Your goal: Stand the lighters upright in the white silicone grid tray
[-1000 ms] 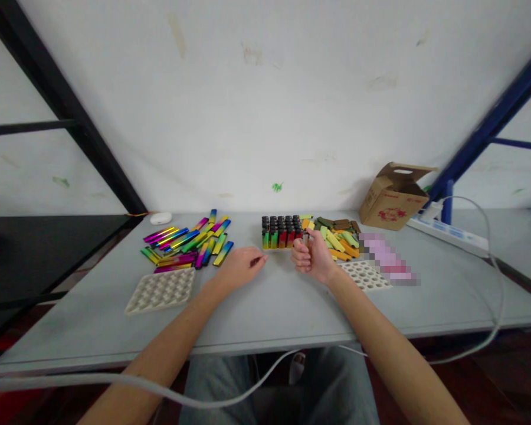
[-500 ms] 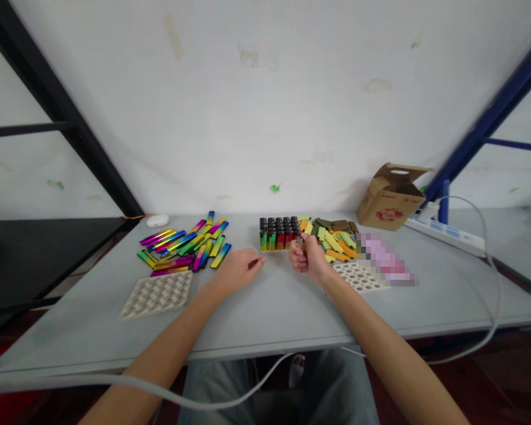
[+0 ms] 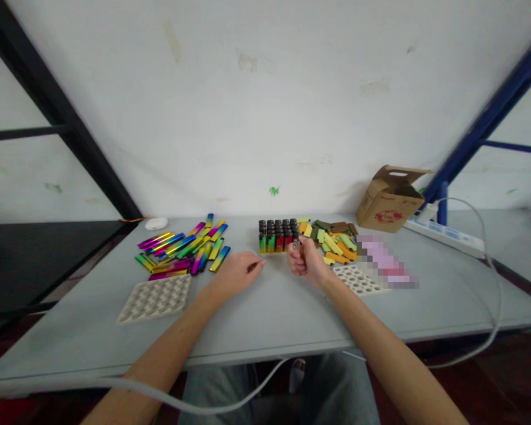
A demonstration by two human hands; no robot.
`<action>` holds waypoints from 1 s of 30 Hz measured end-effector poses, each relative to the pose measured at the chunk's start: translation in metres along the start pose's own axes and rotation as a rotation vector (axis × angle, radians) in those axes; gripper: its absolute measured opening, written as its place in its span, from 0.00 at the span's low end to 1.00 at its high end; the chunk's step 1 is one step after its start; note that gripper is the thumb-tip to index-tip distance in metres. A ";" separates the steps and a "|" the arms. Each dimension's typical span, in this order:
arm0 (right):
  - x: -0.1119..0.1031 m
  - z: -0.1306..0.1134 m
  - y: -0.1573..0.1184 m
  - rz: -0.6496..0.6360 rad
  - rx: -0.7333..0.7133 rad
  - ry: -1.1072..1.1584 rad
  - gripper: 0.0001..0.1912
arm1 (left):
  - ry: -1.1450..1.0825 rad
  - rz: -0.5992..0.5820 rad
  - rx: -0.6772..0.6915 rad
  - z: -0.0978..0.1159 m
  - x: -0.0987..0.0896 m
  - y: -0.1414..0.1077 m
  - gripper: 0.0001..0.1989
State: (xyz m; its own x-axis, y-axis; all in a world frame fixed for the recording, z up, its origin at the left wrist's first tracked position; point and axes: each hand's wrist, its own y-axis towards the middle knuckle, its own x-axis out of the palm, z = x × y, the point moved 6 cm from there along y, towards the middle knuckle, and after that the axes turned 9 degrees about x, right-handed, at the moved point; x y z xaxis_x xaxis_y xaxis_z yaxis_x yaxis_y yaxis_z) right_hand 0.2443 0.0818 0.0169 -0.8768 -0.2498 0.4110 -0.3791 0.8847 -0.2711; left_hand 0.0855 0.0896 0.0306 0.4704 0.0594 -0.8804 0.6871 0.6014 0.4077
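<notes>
In the middle of the table stands a block of upright lighters (image 3: 278, 237) with black tops and green and red bodies. My right hand (image 3: 307, 260) is closed, thumb up, around a lighter (image 3: 296, 244) whose metal top shows just above the fist, at the block's right front corner. To the left, my left hand (image 3: 241, 270) rests near the table with its fingers curled together. Whether anything is between those fingers is hidden. Shiny rainbow-coloured lighter sleeves (image 3: 183, 248) lie heaped left of it. Yellow, green and orange sleeves (image 3: 336, 242) lie beyond my right hand.
A white tray with rows of pockets (image 3: 154, 300) lies at left, and a white plate with holes (image 3: 358, 280) at right. Behind stand an open cardboard box (image 3: 389, 203) and a power strip (image 3: 446, 236). A white cable (image 3: 194, 404) crosses the front. A white case (image 3: 156, 224) sits back left.
The view has shifted very slightly. My right hand stays closed on the lighter beside the block, and my left hand keeps its place with the fingers curled.
</notes>
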 end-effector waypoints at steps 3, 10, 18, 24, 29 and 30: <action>0.000 0.000 0.001 -0.008 -0.001 0.009 0.20 | -0.001 -0.007 -0.002 0.000 0.000 0.000 0.17; 0.001 -0.002 -0.001 0.006 -0.015 0.017 0.20 | -0.008 -0.009 -0.010 0.002 -0.001 0.000 0.18; -0.002 -0.006 0.001 0.118 -0.118 -0.044 0.19 | 0.019 0.004 0.012 0.001 -0.001 0.000 0.18; 0.000 -0.006 0.002 0.077 -0.144 -0.033 0.20 | 0.017 0.004 0.011 0.003 -0.002 0.001 0.19; 0.008 -0.010 -0.006 -0.022 -0.122 0.043 0.20 | 0.006 -0.002 -0.002 0.002 -0.002 0.000 0.18; 0.010 -0.012 -0.007 -0.044 -0.135 0.057 0.18 | 0.005 0.003 -0.001 0.002 -0.002 0.000 0.18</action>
State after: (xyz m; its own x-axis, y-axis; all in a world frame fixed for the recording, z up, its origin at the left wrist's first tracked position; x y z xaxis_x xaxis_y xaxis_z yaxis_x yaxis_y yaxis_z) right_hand 0.2423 0.0779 0.0334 -0.8407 -0.2701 0.4693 -0.3700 0.9194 -0.1337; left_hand 0.0859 0.0878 0.0330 0.4699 0.0654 -0.8803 0.6850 0.6019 0.4104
